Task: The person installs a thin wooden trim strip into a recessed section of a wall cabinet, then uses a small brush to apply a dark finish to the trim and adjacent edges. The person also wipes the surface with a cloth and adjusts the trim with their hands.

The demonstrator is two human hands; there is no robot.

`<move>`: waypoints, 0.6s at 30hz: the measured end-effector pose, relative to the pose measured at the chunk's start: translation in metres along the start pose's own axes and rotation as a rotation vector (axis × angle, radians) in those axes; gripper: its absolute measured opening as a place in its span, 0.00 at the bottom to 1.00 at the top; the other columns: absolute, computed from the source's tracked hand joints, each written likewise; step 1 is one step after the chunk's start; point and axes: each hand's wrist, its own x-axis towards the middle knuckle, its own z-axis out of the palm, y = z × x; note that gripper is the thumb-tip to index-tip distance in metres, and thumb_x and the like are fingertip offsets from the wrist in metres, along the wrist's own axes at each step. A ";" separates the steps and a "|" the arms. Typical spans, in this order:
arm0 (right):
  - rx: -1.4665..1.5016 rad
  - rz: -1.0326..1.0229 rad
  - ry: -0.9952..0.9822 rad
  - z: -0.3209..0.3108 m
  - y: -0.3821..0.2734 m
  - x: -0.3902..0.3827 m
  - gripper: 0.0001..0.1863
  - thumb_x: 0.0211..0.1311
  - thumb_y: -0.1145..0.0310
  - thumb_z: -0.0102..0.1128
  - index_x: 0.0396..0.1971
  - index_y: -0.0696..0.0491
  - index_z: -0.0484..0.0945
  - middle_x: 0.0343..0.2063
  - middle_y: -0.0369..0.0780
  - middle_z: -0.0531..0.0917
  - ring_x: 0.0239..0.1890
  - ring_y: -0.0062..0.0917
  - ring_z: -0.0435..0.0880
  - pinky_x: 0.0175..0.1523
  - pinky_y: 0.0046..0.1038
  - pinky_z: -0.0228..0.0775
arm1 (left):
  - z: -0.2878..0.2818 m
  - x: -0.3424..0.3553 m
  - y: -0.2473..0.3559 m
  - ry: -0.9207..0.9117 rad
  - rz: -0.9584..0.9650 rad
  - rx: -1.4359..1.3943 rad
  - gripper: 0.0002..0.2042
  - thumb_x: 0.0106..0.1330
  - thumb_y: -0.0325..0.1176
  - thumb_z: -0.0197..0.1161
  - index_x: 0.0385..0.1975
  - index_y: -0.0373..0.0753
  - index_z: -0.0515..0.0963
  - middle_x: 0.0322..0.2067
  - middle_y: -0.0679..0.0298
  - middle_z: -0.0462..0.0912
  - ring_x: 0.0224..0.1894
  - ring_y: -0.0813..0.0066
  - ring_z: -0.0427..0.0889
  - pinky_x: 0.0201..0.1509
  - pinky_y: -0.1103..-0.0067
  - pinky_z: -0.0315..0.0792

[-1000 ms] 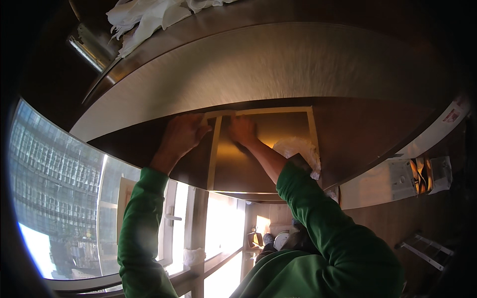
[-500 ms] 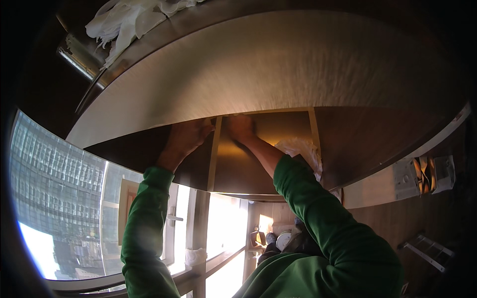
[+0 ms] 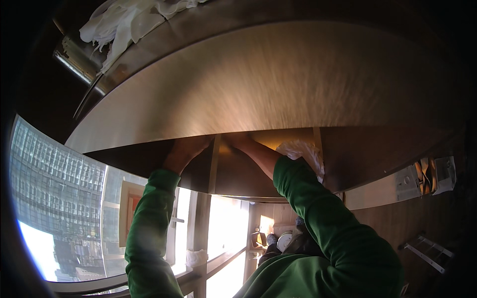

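Both arms in green sleeves reach up to a recess in a dark overhead surface. My left hand [image 3: 186, 149] presses against the dark panel just left of a pale upright strip [image 3: 213, 166]. My right hand [image 3: 242, 143] is against the lit brown panel [image 3: 278, 139] to the right of that strip. The lower edge of a big brushed metal sheet [image 3: 278, 84] hides the fingertips of both hands, so I cannot tell what they hold. Crumpled white plastic [image 3: 304, 153] sits in the recess beside my right forearm.
White cloth or plastic [image 3: 126, 22] hangs at the top left by a metal tube [image 3: 74, 62]. A large window [image 3: 54, 198] shows a building at left. A wall box with loose wires [image 3: 428, 176] and a ladder [image 3: 422, 251] are at right.
The view has tipped, and the metal sheet's edge now covers my fingertips. Both hands sit higher in the recess than a second ago, still on either side of the strip.
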 end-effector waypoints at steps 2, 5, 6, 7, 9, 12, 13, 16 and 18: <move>-0.017 0.001 -0.028 0.009 -0.016 -0.010 0.20 0.68 0.59 0.54 0.51 0.58 0.81 0.40 0.52 0.87 0.43 0.42 0.89 0.47 0.43 0.83 | 0.005 -0.007 -0.013 -0.021 -0.031 -0.007 0.23 0.63 0.42 0.72 0.55 0.39 0.80 0.53 0.51 0.81 0.57 0.49 0.79 0.60 0.60 0.72; 0.384 0.137 -0.014 0.053 -0.008 -0.005 0.20 0.66 0.59 0.57 0.49 0.58 0.81 0.42 0.52 0.87 0.45 0.42 0.89 0.48 0.44 0.83 | 0.008 -0.007 -0.017 -0.009 -0.115 -0.140 0.23 0.62 0.40 0.73 0.54 0.38 0.80 0.51 0.51 0.82 0.55 0.50 0.80 0.60 0.61 0.72; 0.520 0.172 0.032 0.067 0.014 0.006 0.20 0.66 0.59 0.57 0.49 0.59 0.81 0.42 0.51 0.87 0.45 0.42 0.89 0.49 0.44 0.83 | 0.009 0.005 -0.016 -0.008 -0.077 -0.115 0.23 0.61 0.40 0.74 0.54 0.38 0.80 0.51 0.51 0.82 0.55 0.50 0.80 0.59 0.61 0.72; 0.656 0.199 0.093 0.076 0.037 0.021 0.20 0.66 0.59 0.57 0.49 0.59 0.81 0.42 0.51 0.87 0.45 0.42 0.89 0.49 0.43 0.83 | 0.010 0.020 -0.013 -0.004 -0.029 -0.088 0.24 0.60 0.39 0.74 0.54 0.37 0.79 0.50 0.51 0.82 0.55 0.50 0.80 0.59 0.61 0.72; 0.749 0.192 0.087 0.093 0.033 0.017 0.20 0.67 0.60 0.55 0.50 0.59 0.80 0.42 0.52 0.87 0.45 0.42 0.90 0.48 0.43 0.83 | 0.009 0.010 -0.017 0.030 -0.042 -0.060 0.24 0.59 0.39 0.75 0.53 0.36 0.80 0.50 0.50 0.82 0.55 0.50 0.80 0.59 0.60 0.72; 0.695 0.216 0.107 0.093 0.043 0.023 0.22 0.68 0.61 0.52 0.55 0.61 0.74 0.39 0.52 0.88 0.42 0.42 0.90 0.44 0.44 0.83 | 0.004 0.020 -0.007 0.125 0.046 -0.004 0.22 0.57 0.38 0.76 0.50 0.36 0.81 0.48 0.49 0.82 0.52 0.49 0.81 0.57 0.61 0.73; 0.682 0.218 0.128 0.087 0.046 0.027 0.23 0.69 0.62 0.51 0.57 0.62 0.72 0.38 0.52 0.88 0.41 0.43 0.90 0.43 0.44 0.83 | 0.002 0.027 0.000 0.160 0.107 0.041 0.21 0.57 0.38 0.76 0.49 0.36 0.82 0.45 0.50 0.83 0.49 0.49 0.82 0.55 0.61 0.75; 0.487 0.154 0.114 0.059 0.025 0.012 0.26 0.70 0.63 0.49 0.61 0.64 0.65 0.34 0.52 0.88 0.35 0.44 0.90 0.37 0.44 0.83 | 0.002 0.018 -0.001 0.246 0.131 0.012 0.18 0.56 0.36 0.75 0.45 0.37 0.84 0.35 0.52 0.84 0.39 0.51 0.84 0.45 0.63 0.78; 0.143 0.121 -0.078 0.025 -0.028 -0.016 0.27 0.71 0.64 0.48 0.63 0.65 0.62 0.32 0.52 0.88 0.33 0.45 0.90 0.35 0.44 0.83 | 0.003 -0.016 -0.017 0.287 0.099 0.009 0.16 0.56 0.35 0.74 0.44 0.40 0.85 0.29 0.54 0.84 0.32 0.54 0.84 0.38 0.64 0.79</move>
